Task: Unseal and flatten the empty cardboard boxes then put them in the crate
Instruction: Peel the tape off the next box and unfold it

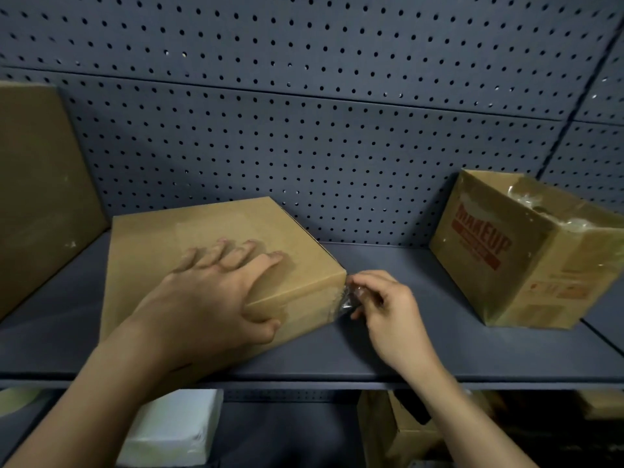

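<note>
A plain brown cardboard box [216,238] lies on the dark blue shelf [422,342], sealed with clear tape. My left hand [216,292] presses down on its top, fingers spread, thumb wrapped over the front face. My right hand [381,305] is at the box's right corner, pinching a crumpled strip of clear tape [347,298] that still clings to the corner. A second box printed "MAKEUP" in red [520,251] stands tilted at the right of the shelf, with clear tape on its top. No crate is in view.
A large brown box [40,197] leans at the far left. A blue pegboard wall [320,113] backs the shelf. Below the shelf are a white block [175,430] and more brown cardboard [398,430]. Bare shelf lies between the two boxes.
</note>
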Available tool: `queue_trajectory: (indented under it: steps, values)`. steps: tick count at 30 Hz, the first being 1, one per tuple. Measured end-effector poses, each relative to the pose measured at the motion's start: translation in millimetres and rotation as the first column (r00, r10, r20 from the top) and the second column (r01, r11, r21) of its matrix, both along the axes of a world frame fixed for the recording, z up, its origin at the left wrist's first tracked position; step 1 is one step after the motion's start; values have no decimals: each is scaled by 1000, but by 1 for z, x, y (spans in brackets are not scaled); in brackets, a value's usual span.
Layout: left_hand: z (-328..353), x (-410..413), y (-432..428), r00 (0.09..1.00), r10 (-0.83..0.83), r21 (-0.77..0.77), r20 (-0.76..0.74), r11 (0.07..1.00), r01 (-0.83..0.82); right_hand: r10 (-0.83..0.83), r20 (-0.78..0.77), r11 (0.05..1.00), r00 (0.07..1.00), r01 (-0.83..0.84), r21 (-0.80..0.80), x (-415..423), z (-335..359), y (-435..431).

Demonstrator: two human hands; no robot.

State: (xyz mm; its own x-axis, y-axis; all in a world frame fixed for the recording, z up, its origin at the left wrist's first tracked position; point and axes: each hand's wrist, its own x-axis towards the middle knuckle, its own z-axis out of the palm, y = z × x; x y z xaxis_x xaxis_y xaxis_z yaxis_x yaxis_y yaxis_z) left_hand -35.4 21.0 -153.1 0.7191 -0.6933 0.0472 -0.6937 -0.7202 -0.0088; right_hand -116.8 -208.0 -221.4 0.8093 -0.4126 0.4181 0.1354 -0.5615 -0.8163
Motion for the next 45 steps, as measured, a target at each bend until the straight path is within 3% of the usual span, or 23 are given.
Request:
queue_trajectory:
  steps: [5, 11, 14, 17, 22, 28, 38, 42, 45]
  values:
    - [0, 0, 3, 1000, -4, -10, 10, 1000, 4, 19, -18, 996, 1000, -17, 83, 3, -1, 14]
    - [0, -1, 4, 1000, 2, -10, 20, 1000, -2, 135, 4, 926, 991, -127, 357, -7, 5, 19]
    - [0, 0, 4, 1000, 8, -18, 19, 1000, -8, 198, -46, 936, 979, -175, 307, -9, 8, 17]
    - [-1, 2, 6, 1000, 1, -25, 11, 1000, -1, 104, -101, 980, 989, -85, 178, -7, 5, 13]
    - [-1, 6, 12, 1000, -20, -35, 6, 999, 20, 33, -35, 997, 999, -31, 65, -9, 5, 8]
    - [2, 11, 12, 998, -57, -12, -39, 998, 57, 127, -135, 992, 983, -128, 2, -20, 7, 5]
    - [8, 10, 16, 986, -116, 10, -122, 993, 118, 154, -174, 984, 973, -136, 110, -36, 11, -25]
    - [18, 11, 22, 971, -73, 9, -228, 997, 77, 335, -102, 897, 937, -284, 339, -38, 13, -15]
    - [23, 2, 20, 976, -46, -3, -214, 999, 47, 414, -97, 878, 905, -369, 304, -37, 11, -4]
